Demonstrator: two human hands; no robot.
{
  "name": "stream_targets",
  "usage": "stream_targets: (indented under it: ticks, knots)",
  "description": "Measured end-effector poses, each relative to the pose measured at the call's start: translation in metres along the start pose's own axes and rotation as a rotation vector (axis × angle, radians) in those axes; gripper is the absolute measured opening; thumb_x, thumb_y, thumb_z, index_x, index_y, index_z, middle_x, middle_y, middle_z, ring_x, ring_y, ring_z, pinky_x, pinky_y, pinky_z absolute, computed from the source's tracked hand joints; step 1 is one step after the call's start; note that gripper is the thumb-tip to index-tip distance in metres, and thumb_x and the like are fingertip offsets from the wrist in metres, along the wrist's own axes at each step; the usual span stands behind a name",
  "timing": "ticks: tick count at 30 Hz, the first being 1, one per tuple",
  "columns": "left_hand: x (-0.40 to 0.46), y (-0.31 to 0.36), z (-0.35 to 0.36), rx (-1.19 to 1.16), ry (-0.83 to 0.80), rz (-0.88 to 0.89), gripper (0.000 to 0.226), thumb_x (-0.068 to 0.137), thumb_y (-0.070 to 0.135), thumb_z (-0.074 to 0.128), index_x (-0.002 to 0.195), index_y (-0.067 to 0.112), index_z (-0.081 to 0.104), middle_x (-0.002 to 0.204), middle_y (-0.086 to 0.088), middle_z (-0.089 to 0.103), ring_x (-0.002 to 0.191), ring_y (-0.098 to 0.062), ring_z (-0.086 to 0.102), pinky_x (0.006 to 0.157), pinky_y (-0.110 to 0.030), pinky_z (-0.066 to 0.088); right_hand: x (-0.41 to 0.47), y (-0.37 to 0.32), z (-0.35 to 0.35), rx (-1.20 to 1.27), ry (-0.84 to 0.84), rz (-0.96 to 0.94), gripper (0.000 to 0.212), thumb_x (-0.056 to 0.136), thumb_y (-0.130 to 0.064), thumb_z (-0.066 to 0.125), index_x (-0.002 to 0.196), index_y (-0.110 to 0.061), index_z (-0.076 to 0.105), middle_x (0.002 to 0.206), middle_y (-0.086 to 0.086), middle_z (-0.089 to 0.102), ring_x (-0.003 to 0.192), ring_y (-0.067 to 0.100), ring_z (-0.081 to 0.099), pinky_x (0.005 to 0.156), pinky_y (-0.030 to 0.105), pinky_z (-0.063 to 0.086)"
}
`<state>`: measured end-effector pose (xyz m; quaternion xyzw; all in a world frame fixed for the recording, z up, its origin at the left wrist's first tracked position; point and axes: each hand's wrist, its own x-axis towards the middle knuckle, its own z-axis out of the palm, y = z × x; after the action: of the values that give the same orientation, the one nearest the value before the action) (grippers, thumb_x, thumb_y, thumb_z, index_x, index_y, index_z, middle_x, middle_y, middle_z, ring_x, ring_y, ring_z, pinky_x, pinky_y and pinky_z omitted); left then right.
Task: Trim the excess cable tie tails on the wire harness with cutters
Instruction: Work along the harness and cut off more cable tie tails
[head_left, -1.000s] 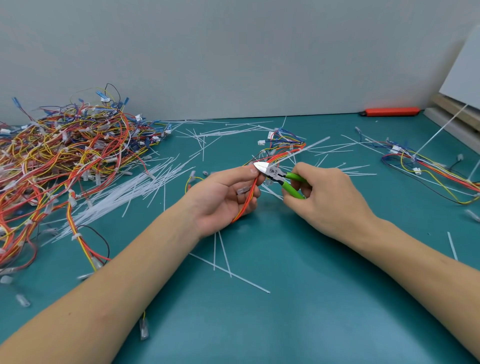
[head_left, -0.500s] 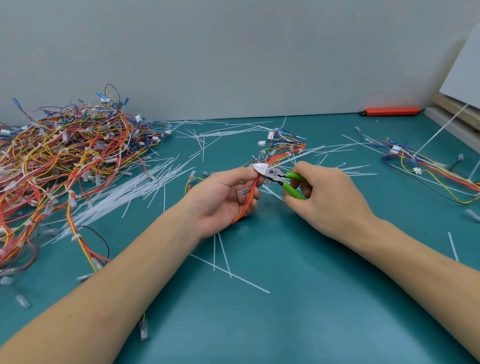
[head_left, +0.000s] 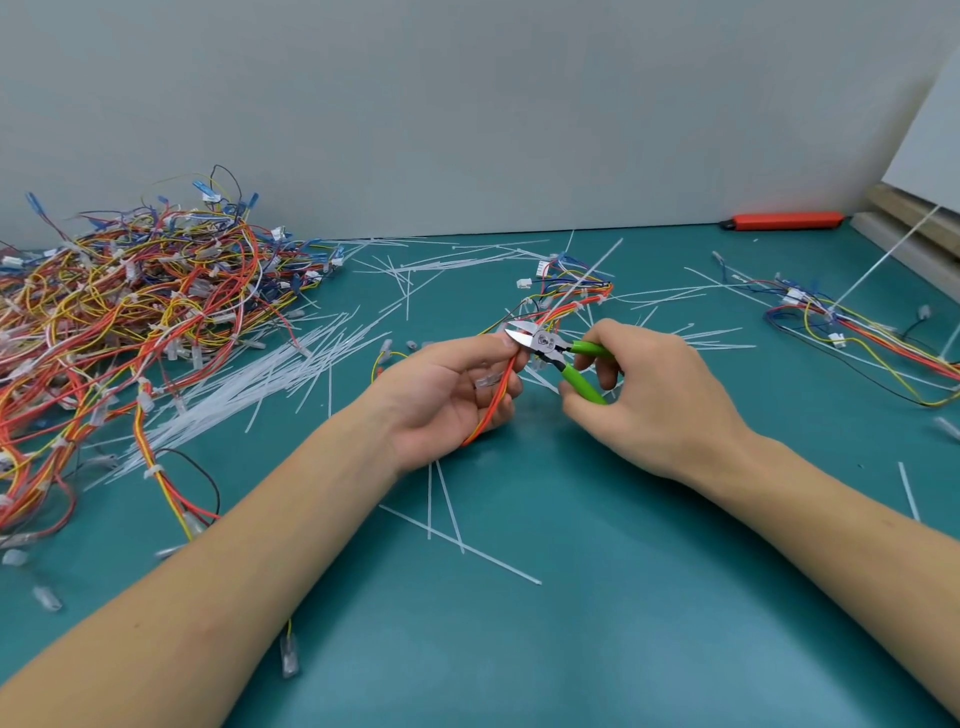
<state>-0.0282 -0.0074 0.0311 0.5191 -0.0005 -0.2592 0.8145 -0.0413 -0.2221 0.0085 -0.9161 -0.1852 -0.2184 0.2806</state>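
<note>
My left hand (head_left: 447, 395) pinches a red, orange and yellow wire harness (head_left: 493, 400) between thumb and fingers; the harness runs back over the mat to white connectors (head_left: 540, 270). My right hand (head_left: 644, 395) grips green-handled cutters (head_left: 566, 358). Their metal jaws (head_left: 522, 332) stand slightly apart right at my left fingertips, beside the harness. The cable tie at the jaws is too small to make out.
A large heap of tied harnesses (head_left: 130, 317) fills the left of the teal mat (head_left: 597, 623). Cut white tie tails (head_left: 249, 384) lie scattered across the middle. Another harness (head_left: 857, 332) lies at right. An orange tool (head_left: 784, 221) rests by the wall.
The cutter jaws have opened a little, and the long white tie tail that stuck out from the harness beyond the jaws has dropped away. Both hands stay in place.
</note>
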Motion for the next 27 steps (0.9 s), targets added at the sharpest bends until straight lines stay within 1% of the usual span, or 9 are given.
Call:
stream_targets:
  ticks: [4, 7, 9, 14, 18, 23, 25, 27]
  knots:
    - [0.001, -0.0007, -0.0004, 0.009, 0.012, 0.011, 0.006, 0.078, 0.016, 0.072, 0.078, 0.016, 0.078, 0.082, -0.002, 0.068, 0.066, -0.012, 0.059, 0.061, -0.022, 0.048, -0.0007, 0.0014, 0.0002, -0.002, 0.003, 0.021, 0.019, 0.077, -0.043, 0.069, 0.085, -0.03, 0.058, 0.067, -0.01, 0.056, 0.066, 0.012, 0.056, 0.06, 0.033, 0.049]
    - [0.0009, -0.0009, 0.0, 0.016, 0.013, 0.015, 0.006, 0.078, 0.017, 0.072, 0.077, 0.017, 0.077, 0.081, -0.001, 0.068, 0.066, -0.012, 0.059, 0.061, -0.022, 0.047, -0.0008, 0.0023, 0.0013, -0.007, 0.004, 0.039, 0.019, 0.077, -0.042, 0.07, 0.082, -0.029, 0.057, 0.062, -0.01, 0.056, 0.062, 0.01, 0.055, 0.056, 0.03, 0.046]
    - [0.0009, -0.0008, 0.0004, 0.011, 0.018, 0.014, 0.004, 0.078, 0.017, 0.072, 0.08, 0.017, 0.076, 0.082, -0.001, 0.068, 0.066, -0.012, 0.059, 0.061, -0.022, 0.047, -0.0005, 0.0023, 0.0016, -0.006, 0.001, 0.047, 0.019, 0.079, -0.041, 0.071, 0.081, -0.029, 0.056, 0.061, -0.009, 0.055, 0.06, 0.011, 0.054, 0.056, 0.032, 0.047]
    - [0.0004, -0.0006, 0.0005, -0.002, 0.023, 0.009, 0.005, 0.082, 0.016, 0.071, 0.083, 0.015, 0.075, 0.083, -0.002, 0.068, 0.067, -0.012, 0.059, 0.061, -0.023, 0.048, 0.0, 0.0024, 0.0018, 0.004, -0.023, 0.073, 0.019, 0.081, -0.035, 0.073, 0.079, -0.027, 0.056, 0.061, -0.007, 0.055, 0.062, 0.02, 0.054, 0.058, 0.04, 0.051]
    - [0.0001, -0.0009, 0.001, 0.001, 0.02, 0.006, 0.008, 0.087, 0.015, 0.068, 0.083, 0.016, 0.075, 0.083, -0.001, 0.067, 0.068, -0.012, 0.058, 0.065, -0.023, 0.045, -0.0008, 0.0031, 0.0025, -0.004, -0.023, 0.068, 0.02, 0.082, -0.034, 0.072, 0.077, -0.027, 0.054, 0.061, -0.006, 0.055, 0.062, 0.021, 0.054, 0.057, 0.04, 0.051]
    - [0.0, -0.0007, 0.0006, -0.008, 0.023, 0.007, 0.01, 0.088, 0.015, 0.067, 0.083, 0.015, 0.076, 0.083, -0.002, 0.067, 0.068, -0.012, 0.059, 0.064, -0.023, 0.046, -0.0009, 0.0028, 0.003, 0.004, -0.01, 0.057, 0.021, 0.081, -0.037, 0.072, 0.076, -0.03, 0.052, 0.06, -0.008, 0.055, 0.061, 0.016, 0.054, 0.057, 0.038, 0.051]
    - [0.0005, -0.0013, 0.0005, -0.003, 0.028, 0.009, 0.007, 0.087, 0.015, 0.068, 0.086, 0.014, 0.075, 0.083, -0.002, 0.068, 0.068, -0.012, 0.059, 0.063, -0.023, 0.047, -0.0006, 0.0024, 0.0028, 0.012, -0.013, 0.047, 0.018, 0.08, -0.039, 0.072, 0.081, -0.03, 0.056, 0.064, -0.01, 0.057, 0.063, 0.012, 0.056, 0.059, 0.037, 0.051]
    - [0.0007, -0.0016, 0.0004, 0.005, 0.03, 0.011, 0.006, 0.081, 0.016, 0.071, 0.084, 0.015, 0.076, 0.083, -0.002, 0.068, 0.068, -0.012, 0.06, 0.062, -0.023, 0.048, -0.0001, 0.0022, 0.0026, 0.009, -0.021, 0.037, 0.018, 0.08, -0.039, 0.073, 0.085, -0.03, 0.058, 0.069, -0.011, 0.058, 0.067, 0.009, 0.056, 0.062, 0.036, 0.051]
